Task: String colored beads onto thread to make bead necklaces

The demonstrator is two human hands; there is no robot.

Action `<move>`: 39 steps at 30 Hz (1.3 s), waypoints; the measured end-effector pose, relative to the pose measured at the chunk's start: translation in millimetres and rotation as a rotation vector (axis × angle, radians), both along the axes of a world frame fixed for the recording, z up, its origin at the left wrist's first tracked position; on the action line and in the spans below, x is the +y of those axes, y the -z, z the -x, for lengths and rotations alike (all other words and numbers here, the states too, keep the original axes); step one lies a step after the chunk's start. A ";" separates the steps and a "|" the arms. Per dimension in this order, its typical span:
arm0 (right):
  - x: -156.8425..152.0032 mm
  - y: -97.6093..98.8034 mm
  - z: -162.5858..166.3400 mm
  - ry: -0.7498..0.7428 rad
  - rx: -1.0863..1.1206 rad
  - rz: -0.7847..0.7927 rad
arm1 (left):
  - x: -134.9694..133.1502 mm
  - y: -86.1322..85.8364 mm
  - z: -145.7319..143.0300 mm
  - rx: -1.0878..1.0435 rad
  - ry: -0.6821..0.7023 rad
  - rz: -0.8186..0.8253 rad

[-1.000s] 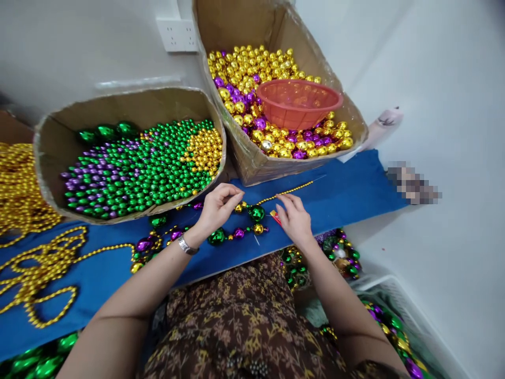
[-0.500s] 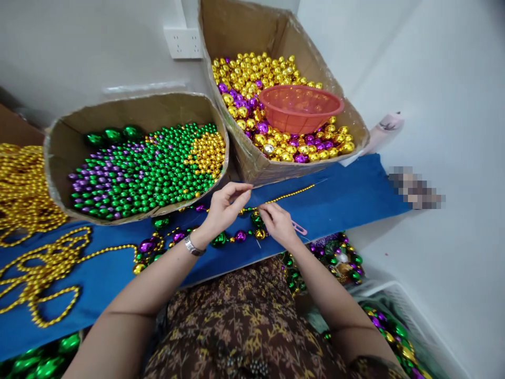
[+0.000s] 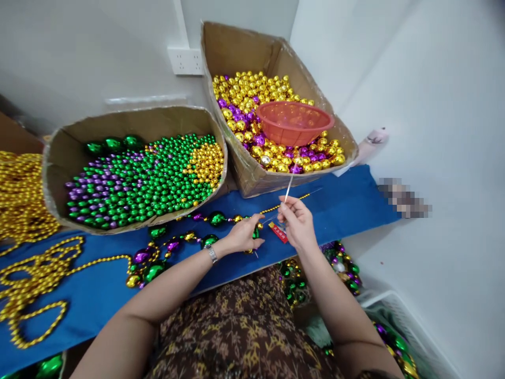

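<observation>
My right hand [image 3: 296,221] is closed in a pinch round a thin pale stick [image 3: 290,184] that points up toward the boxes; its exact kind is unclear. My left hand [image 3: 246,233] is low over the table, thumb and fingers apart, touching or just above the string of green, gold and purple beads [image 3: 209,241]. Part of the string is hidden under it. Between the hands lies a small red packet [image 3: 278,232]. Behind them a thin gold bead strand [image 3: 286,203] stretches to the right, with a fine clear thread at its end.
Two cardboard boxes of loose beads stand behind the blue cloth [image 3: 339,195]: a green and purple one [image 3: 136,223] and a gold one [image 3: 252,184] holding a red basket [image 3: 294,138]. Gold bead strands [image 3: 35,279] lie left. A white crate [image 3: 414,321] stands low right.
My right hand has lifted and now holds the pale stick upright. My left hand has moved lower and its fingers have spread. The red packet now shows; the pink loop is no longer visible.
</observation>
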State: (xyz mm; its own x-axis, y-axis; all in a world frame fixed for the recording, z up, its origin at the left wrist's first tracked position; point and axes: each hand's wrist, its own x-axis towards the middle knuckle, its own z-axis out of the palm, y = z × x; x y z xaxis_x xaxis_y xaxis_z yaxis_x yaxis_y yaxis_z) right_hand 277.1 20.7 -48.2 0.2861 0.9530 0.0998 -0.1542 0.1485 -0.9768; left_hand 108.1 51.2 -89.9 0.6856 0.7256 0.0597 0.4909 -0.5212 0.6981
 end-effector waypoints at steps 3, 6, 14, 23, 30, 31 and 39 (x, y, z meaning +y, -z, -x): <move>-1.7 8.5 -8.7 0.131 0.091 -0.005 | -1.4 -3.9 11.7 0.089 0.033 -0.097; -2.8 19.3 -12.4 0.301 0.082 -0.046 | -2.9 -3.4 23.5 0.180 0.080 -0.147; 4.8 19.8 -23.9 0.447 0.051 -0.124 | -4.3 -1.6 41.5 0.344 0.083 -0.124; 11.1 31.6 -31.9 0.473 0.050 -0.073 | -15.3 -6.3 62.1 0.505 0.051 -0.221; 7.3 42.8 -32.4 0.444 0.089 -0.003 | -3.9 -32.6 71.0 0.886 0.070 -0.257; 5.6 42.6 -31.7 0.424 0.080 0.000 | -0.4 -38.4 72.1 0.883 0.071 -0.270; -9.6 46.1 -26.1 0.275 -0.021 0.005 | 18.8 -81.0 95.3 0.355 -0.108 -0.324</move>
State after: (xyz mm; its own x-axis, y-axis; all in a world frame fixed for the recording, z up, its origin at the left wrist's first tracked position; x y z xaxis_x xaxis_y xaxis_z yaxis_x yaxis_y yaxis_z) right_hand 303.2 11.1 -94.3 0.5318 0.8405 0.1037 -0.0882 0.1768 -0.9803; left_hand 12.8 70.0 -8.9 0.6265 0.7763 0.0704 0.7322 -0.6171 0.2882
